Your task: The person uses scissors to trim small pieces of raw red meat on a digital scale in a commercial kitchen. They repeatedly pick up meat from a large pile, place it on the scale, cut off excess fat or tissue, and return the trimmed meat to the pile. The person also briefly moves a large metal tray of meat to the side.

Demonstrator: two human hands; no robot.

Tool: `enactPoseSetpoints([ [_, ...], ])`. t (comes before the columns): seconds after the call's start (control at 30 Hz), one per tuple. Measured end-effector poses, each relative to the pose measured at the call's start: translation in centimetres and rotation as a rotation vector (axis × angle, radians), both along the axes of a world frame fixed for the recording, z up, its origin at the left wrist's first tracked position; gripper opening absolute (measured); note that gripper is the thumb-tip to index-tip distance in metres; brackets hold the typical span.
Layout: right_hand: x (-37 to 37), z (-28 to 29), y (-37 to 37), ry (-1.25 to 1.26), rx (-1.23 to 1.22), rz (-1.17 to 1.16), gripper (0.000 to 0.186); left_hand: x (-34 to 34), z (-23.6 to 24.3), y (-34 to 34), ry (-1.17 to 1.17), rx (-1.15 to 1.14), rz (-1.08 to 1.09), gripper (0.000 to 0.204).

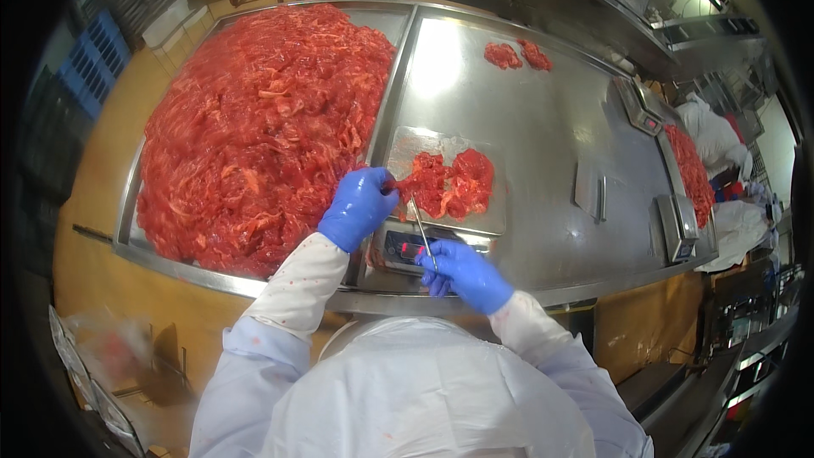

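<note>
My gloved left hand [358,203] is closed on a strip of red meat [404,187] at the left edge of a steel scale platform [490,222]. More red meat [465,182] lies on the platform, right of that hand. My gloved right hand [458,270] grips a thin steel tool [421,225], which looks like scissors or tongs, its tip by the held strip. The scale's dark display [401,246] sits below the platform, partly behind the right hand. A large heap of meat [259,127] fills the left tray.
The steel worktop [551,136] carries two small meat pieces [517,56] at the back, a flat metal piece [592,191] and two more scales [642,106] [678,229] on the right. Beyond are more meat [688,171] and white-clad co-workers [710,136]. Blue crates [95,62] stand at far left.
</note>
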State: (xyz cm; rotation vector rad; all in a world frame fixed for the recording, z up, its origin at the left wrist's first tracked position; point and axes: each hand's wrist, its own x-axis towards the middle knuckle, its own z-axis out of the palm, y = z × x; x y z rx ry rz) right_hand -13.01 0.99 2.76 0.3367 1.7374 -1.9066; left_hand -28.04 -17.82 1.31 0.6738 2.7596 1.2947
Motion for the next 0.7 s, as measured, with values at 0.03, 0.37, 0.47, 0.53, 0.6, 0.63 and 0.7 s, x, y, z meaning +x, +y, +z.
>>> enactPoseSetpoints([
  [0.03, 0.3, 1.4, -0.5, -0.048, 0.019, 0.02, 0.034, 0.2, -0.2, 0.0, 0.015, 0.002, -0.004, 0.019],
  [0.37, -1.0, 1.5, -1.0, -0.063, -0.143, -0.043, 0.032, -0.1, -0.7, -0.3, 0.095, -0.019, -0.013, 0.023],
  [0.47, -2.2, 2.2, -1.3, -0.1, -0.332, -0.11, 0.028, -0.1, -0.3, -0.2, 0.072, -0.025, -0.017, 0.024],
  [0.53, -3.8, 0.8, -1.2, -0.051, -0.406, -0.15, 0.028, -0.2, -0.2, -0.2, 0.058, -0.023, -0.013, 0.024],
  [0.6, -3.4, 0.0, -0.8, -0.025, -0.297, -0.114, 0.031, -0.3, -0.7, -0.1, 0.066, -0.019, -0.006, 0.024],
  [0.63, -2.7, 0.2, -0.9, -0.051, -0.243, -0.114, 0.032, -0.3, -0.7, -0.1, 0.065, -0.024, -0.009, 0.025],
  [0.7, -2.1, 0.9, -1.1, -0.083, -0.175, -0.09, 0.032, -0.3, -0.8, -0.2, 0.065, -0.033, -0.016, 0.025],
])
